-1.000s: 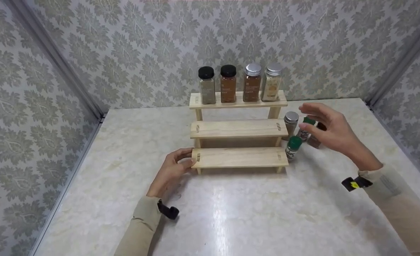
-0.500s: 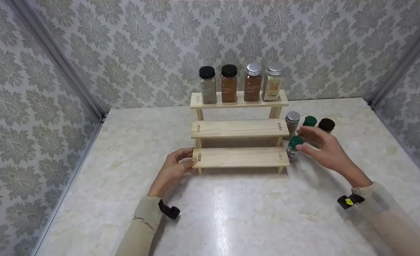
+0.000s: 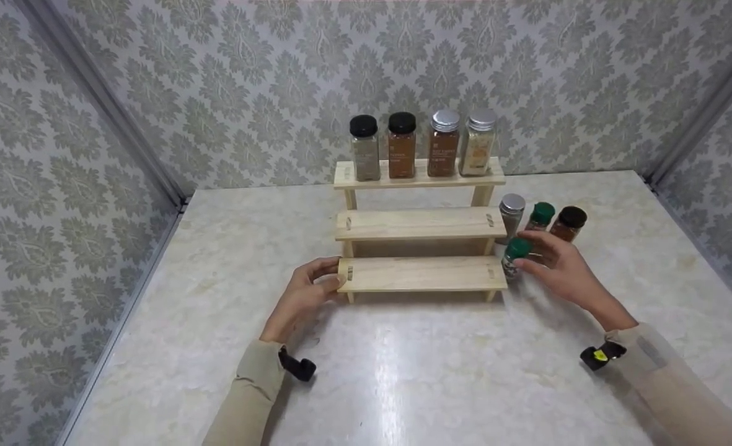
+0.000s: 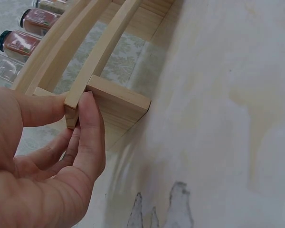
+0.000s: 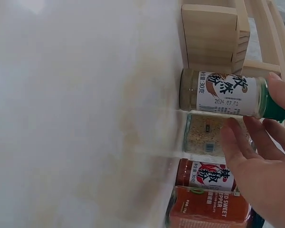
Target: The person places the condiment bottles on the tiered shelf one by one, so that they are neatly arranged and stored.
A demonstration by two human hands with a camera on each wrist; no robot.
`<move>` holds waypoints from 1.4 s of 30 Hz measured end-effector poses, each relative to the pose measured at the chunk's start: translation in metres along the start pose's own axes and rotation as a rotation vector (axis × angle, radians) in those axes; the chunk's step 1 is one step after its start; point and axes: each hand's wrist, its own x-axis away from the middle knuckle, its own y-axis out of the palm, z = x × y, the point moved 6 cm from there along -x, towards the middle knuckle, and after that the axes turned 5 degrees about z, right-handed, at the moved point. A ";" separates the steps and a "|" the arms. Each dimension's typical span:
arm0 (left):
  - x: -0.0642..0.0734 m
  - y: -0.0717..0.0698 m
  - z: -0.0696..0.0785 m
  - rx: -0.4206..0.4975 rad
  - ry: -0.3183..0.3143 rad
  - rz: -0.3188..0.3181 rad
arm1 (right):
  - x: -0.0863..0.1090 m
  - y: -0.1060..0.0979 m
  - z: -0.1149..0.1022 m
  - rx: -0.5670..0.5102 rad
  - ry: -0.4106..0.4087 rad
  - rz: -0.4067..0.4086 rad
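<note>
Our right hand (image 3: 564, 269) has just come down and inward: a second ago it hovers above the loose jars, and now its thumb and fingers curl around the green-capped cumin bottle (image 5: 223, 92) near its cap, a narrow grip. How firmly they press, we cannot tell. The bottle stands upright on the surface (image 3: 440, 371), just beside the right end of the wooden rack's (image 3: 421, 272) lowest shelf.

With the hand lower, the dark-capped sweet pepper jar (image 3: 569, 224) shows more plainly beyond it, along with the green-capped chili bottle (image 3: 540, 217) and a silver-capped jar (image 3: 511, 217). We judge that the reach has turned into a grasp and that the cumin bottle is the one singled out, though nothing shows it off the surface.

Our left hand (image 3: 307, 288) has stayed where it was, pinching the left end of the lowest shelf, which we take as steadying. The four spice jars (image 3: 401, 155) on the top shelf keep their row, two black-capped and two silver-capped.
</note>
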 end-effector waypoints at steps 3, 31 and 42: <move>0.000 0.000 0.000 0.020 0.002 -0.014 | 0.001 0.001 0.001 -0.010 0.011 0.007; -0.002 0.002 -0.003 0.042 0.010 -0.029 | 0.002 -0.029 -0.023 0.031 -0.027 0.059; -0.001 0.000 -0.001 -0.004 -0.001 0.011 | -0.006 -0.047 -0.052 0.050 -0.042 0.097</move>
